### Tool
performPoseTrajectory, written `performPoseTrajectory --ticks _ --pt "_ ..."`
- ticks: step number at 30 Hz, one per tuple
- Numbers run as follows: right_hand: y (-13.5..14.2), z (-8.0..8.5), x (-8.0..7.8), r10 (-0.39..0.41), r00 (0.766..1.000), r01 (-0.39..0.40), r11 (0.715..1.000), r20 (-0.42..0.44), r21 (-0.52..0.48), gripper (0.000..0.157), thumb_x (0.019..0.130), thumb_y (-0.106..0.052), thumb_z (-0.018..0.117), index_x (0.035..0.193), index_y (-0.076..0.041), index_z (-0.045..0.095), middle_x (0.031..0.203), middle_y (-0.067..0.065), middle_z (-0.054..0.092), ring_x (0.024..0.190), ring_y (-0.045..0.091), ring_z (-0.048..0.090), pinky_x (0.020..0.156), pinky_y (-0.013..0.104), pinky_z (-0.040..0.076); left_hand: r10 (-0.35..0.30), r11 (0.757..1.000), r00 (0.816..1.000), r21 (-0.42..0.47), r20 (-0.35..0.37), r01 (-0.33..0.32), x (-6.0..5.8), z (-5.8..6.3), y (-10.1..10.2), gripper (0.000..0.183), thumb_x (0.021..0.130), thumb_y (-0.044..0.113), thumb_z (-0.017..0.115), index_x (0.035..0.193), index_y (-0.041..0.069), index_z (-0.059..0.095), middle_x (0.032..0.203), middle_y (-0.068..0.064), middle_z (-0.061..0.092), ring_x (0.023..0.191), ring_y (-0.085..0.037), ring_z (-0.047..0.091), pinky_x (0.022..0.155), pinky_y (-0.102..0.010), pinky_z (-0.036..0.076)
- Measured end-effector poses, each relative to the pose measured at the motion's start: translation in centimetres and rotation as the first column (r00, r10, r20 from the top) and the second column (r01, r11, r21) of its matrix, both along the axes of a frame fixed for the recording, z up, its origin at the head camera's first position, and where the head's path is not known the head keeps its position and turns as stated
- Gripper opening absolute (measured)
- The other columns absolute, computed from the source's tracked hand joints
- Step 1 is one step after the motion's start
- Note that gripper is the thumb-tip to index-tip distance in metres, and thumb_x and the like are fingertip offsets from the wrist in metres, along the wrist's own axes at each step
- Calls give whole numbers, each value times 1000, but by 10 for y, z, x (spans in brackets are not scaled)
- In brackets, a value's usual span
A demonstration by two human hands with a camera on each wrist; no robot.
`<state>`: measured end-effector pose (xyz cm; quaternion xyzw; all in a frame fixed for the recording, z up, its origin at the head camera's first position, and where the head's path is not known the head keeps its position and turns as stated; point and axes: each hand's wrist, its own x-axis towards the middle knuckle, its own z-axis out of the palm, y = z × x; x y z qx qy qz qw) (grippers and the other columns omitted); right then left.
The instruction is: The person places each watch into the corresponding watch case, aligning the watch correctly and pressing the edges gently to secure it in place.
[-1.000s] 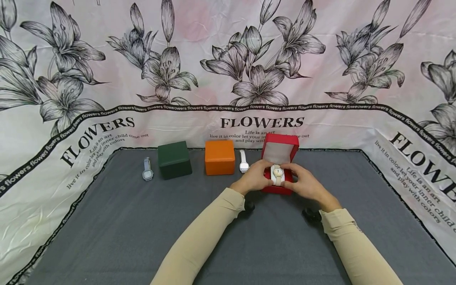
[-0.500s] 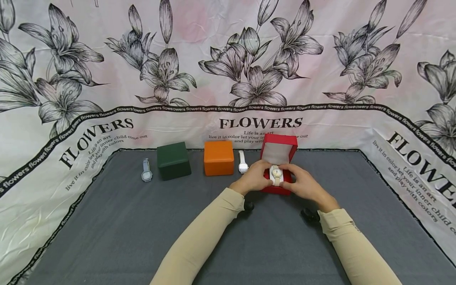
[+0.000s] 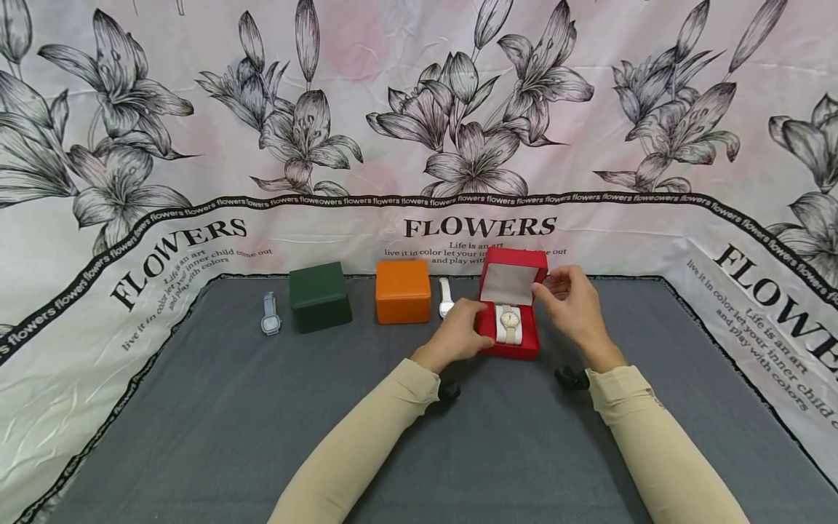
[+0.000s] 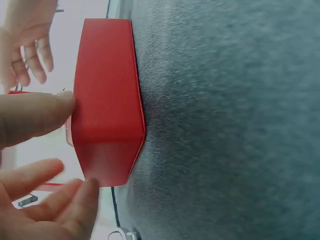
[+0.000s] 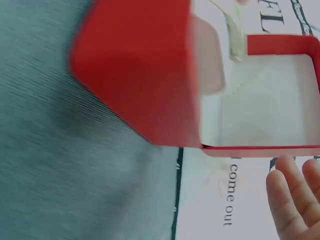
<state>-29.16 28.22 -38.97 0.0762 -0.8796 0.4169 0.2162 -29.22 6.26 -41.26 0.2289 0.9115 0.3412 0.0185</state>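
A red watch box [image 3: 513,352] stands on the grey cloth with its lid [image 3: 517,256] raised. Inside, a light-strapped watch [image 3: 510,320] sits round a white cushion [image 3: 501,336]. My left hand [image 3: 456,332] holds the box at its near left corner; in the left wrist view its thumb [image 4: 55,107] lies on the upper edge and fingertips [image 4: 90,187] meet the side. My right hand [image 3: 577,309] is beside the raised lid on the right, holding nothing. In the right wrist view its fingers [image 5: 290,195] are extended close to the lid; contact is unclear.
Left of the red box lie a white-strapped watch [image 3: 447,295], partly behind my left hand, an orange box [image 3: 403,292], a green box [image 3: 321,297] and a silvery watch [image 3: 270,314]. A flower-printed cloth [image 3: 484,167] rises behind.
Both hands have come off the cushion and watch. My right hand moved right and up to beside the lid; the left shifted slightly left onto the box's corner. The watch stays in the box.
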Motion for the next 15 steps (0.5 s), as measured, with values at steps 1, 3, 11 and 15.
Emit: performPoseTrajectory --ticks 1,3,11,15 --pt "0 3 -3 -12 1000 12 1000 -3 -1 52 90 -33 67 124 1 48 109 18 57 95 29 59 83 37 50 16 1000 1000 -4 15 -16 1 -1 -1 61 79 20 79 132 2 55 126 -12 52 111 -20 49 96 -29 44" --pt "1 9 -9 -11 1000 11 1000 3 2 60 89 -37 66 133 -1 45 116 21 56 98 33 60 82 41 51 36 999 998 -4 46 -36 2 -4 -3 62 78 20 80 131 1 55 123 -13 54 108 -20 50 94 -29 45" --pt "10 18 -26 93 992 -102 989 88 106 61 95 -38 59 146 -11 39 129 26 52 103 43 59 84 57 48 53 992 986 105 159 -70 5 -10 -5 64 76 13 81 132 1 52 115 -9 62 99 -17 61 84 -26 51" --pt "13 19 -26 112 988 -125 985 110 120 56 96 -37 56 144 -11 41 129 26 52 102 43 59 81 56 49 65 983 978 157 198 -97 7 -11 -5 62 76 11 81 131 3 53 114 -9 63 100 -18 61 83 -28 52"
